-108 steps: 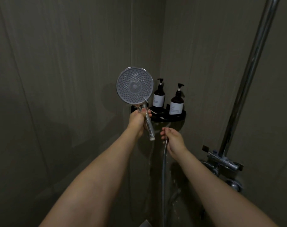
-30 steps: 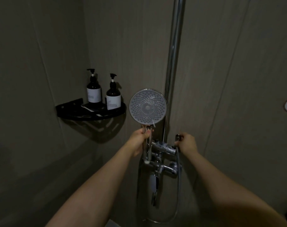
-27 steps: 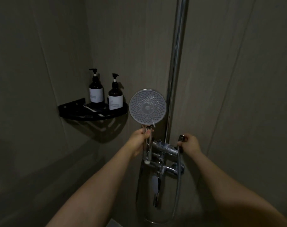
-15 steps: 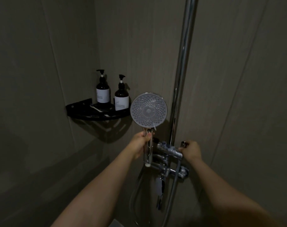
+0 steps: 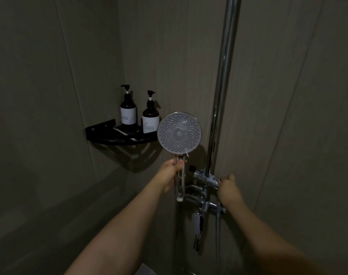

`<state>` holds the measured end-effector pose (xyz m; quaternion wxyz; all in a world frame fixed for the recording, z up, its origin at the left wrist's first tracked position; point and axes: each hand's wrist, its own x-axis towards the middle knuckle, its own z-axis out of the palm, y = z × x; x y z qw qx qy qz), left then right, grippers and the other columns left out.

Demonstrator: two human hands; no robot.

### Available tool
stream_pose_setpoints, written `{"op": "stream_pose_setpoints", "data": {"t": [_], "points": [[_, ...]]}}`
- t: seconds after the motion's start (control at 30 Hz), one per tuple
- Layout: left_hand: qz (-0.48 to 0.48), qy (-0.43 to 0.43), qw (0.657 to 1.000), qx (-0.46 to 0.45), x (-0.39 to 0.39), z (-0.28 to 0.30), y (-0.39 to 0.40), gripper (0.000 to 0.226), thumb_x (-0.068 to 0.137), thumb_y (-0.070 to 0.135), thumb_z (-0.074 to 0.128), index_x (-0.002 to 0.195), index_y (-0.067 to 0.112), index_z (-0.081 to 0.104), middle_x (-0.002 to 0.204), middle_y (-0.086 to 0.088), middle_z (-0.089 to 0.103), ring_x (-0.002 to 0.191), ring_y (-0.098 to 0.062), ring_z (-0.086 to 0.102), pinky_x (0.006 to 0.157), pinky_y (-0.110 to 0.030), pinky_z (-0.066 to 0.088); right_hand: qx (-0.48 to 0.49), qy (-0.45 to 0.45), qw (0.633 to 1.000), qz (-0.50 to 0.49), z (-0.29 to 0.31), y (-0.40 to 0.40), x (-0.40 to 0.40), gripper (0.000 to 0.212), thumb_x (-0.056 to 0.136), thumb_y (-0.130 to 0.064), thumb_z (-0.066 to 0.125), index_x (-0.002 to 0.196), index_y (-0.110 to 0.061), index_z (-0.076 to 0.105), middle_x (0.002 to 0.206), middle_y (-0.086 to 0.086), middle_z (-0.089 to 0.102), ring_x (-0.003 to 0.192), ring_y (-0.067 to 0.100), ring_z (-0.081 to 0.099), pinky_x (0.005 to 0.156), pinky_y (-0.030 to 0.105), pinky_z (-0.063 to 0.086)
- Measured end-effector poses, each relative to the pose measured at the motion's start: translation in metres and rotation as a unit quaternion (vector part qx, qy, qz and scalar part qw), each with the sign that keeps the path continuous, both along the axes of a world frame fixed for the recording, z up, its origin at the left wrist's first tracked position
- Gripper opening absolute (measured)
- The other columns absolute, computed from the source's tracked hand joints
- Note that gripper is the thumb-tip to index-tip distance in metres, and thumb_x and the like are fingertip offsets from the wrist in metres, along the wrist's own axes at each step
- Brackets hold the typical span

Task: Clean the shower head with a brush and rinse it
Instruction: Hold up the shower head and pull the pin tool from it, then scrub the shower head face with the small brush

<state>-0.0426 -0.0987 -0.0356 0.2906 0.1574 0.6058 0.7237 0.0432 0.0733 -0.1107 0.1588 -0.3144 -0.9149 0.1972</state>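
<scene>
Left hand [image 5: 170, 176] is closed around the handle of the shower head [image 5: 179, 132], gripping it just under the disc, with the clear handle running down past the fingers to a pale end cap below the hand. Right hand [image 5: 227, 188] is closed on the right end of the chrome mixer [image 5: 207, 178]; the knob beneath its fingers is hidden, so no setting can be read. The two hands are near each other at about the same height, the mixer between them. The shower head is held upright, above the left hand and left of the riser pipe [image 5: 223, 86], its round face turned toward the camera. The face is pale grey, covered with rings of small nozzles around a central button, rimmed in chrome; a thin tag or strand hangs at its lower right edge. No spray can be made out in the dim light. A hose [image 5: 217, 231] hangs from the mixer below the right hand. Left of the head, a black corner shelf [image 5: 101, 130] is fixed to the wall and holds two dark pump bottles [image 5: 128, 110] with white labels, standing upright side by side; their fill cannot be judged. A flat pale item lies on the shelf in front of them, too dark to identify.
</scene>
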Motion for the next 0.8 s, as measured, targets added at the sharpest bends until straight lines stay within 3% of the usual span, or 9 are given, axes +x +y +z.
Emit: {"op": "stream_pose_setpoints", "data": {"t": [0.07,0.2,0.3,0.37,0.43,0.53,0.6,0.7,0.8], "points": [[0.007,-0.001,1.0,0.013,-0.003,0.001,-0.003,0.024,0.098,0.006,0.038,0.084,0.012,0.056,0.067,-0.003,0.061,0.066,-0.014,0.056,0.074,-0.031,0.046,0.06,-0.024,0.998,-0.01,0.011,-0.006,0.0,0.026,0.094,-0.013,0.039,0.106,-0.003,0.061,0.116,0.014,0.052,0.099,0.025,0.053,0.08,0.029,0.042],[0.032,0.0,0.999,0.035,-0.011,0.007,-0.015,0.02,0.097,0.006,0.039,0.092,0.006,0.058,0.048,0.008,0.065,0.046,-0.003,0.062,0.059,-0.022,0.052,0.18,0.112,0.976,0.037,0.043,-0.04,-0.017,0.021,0.089,-0.015,0.051,0.082,-0.002,0.066,0.092,0.016,0.06,0.085,0.032,0.06,0.064,0.033,0.046],[0.061,0.009,0.996,0.059,-0.017,0.019,-0.033,0.026,0.097,0.005,0.039,0.117,-0.004,0.054,0.061,0.0,0.066,0.056,-0.01,0.064,0.059,-0.022,0.053,0.186,0.155,0.963,0.122,0.076,-0.077,-0.046,0.023,0.092,-0.021,0.046,0.092,-0.008,0.065,0.095,0.011,0.063,0.087,0.029,0.061,0.069,0.035,0.046],[0.086,0.021,0.994,0.07,-0.025,0.029,-0.048,0.031,0.097,0.005,0.04,0.122,-0.009,0.05,0.077,-0.007,0.062,0.07,-0.017,0.06,0.07,-0.026,0.051,0.153,0.181,0.959,0.158,0.095,-0.098,-0.066,0.022,0.092,-0.019,0.046,0.098,-0.007,0.063,0.1,0.013,0.064,0.09,0.031,0.061,0.072,0.034,0.045],[0.116,0.03,0.99,0.079,-0.036,0.039,-0.066,0.026,0.097,0.007,0.04,0.115,-0.004,0.055,0.085,-0.01,0.06,0.076,-0.02,0.058,0.076,-0.029,0.048,0.141,0.186,0.952,0.197,0.11,-0.118,-0.086,0.018,0.092,-0.015,0.047,0.097,-0.004,0.06,0.101,0.016,0.064,0.089,0.031,0.06,0.07,0.034,0.043],[0.164,0.047,0.982,0.075,-0.057,0.055,-0.094,0.018,0.097,0.01,0.043,0.089,0.008,0.059,0.085,-0.011,0.06,0.078,-0.021,0.058,0.082,-0.038,0.049,0.137,0.186,0.943,0.238,0.128,-0.142,-0.118,0.018,0.091,-0.011,0.049,0.097,0.0,0.062,0.099,0.019,0.065,0.089,0.032,0.059,0.068,0.034,0.04],[0.197,0.073,0.976,0.063,-0.074,0.064,-0.111,0.02,0.097,0.01,0.044,0.084,0.01,0.058,0.085,-0.011,0.059,0.084,-0.023,0.056,0.086,-0.04,0.046,0.104,0.198,0.943,0.244,0.139,-0.156,-0.139,0.019,0.09,-0.012,0.051,0.093,0.001,0.066,0.095,0.02,0.066,0.086,0.034,0.06,0.067,0.034,0.04],[0.244,0.1,0.964,0.041,-0.097,0.074,-0.133,0.023,0.096,0.01,0.046,0.076,0.012,0.058,0.08,-0.008,0.058,0.082,-0.02,0.053,0.078,-0.032,0.043,0.055,0.179,0.953,0.239,0.153,-0.17,-0.17,0.024,0.09,-0.017,0.054,0.091,0.002,0.067,0.091,0.02,0.067,0.084,0.033,0.061,0.07,0.035,0.048],[0.271,0.101,0.957,0.034,-0.117,0.078,-0.15,0.02,0.095,0.014,0.048,0.079,0.011,0.058,0.095,-0.014,0.057,0.093,-0.024,0.052,0.088,-0.038,0.042,0.016,0.145,0.96,0.239,0.159,-0.178,-0.197,0.027,0.09,-0.02,0.055,0.091,0.004,0.068,0.09,0.021,0.068,0.084,0.031,0.062,0.072,0.035,0.049]]}}
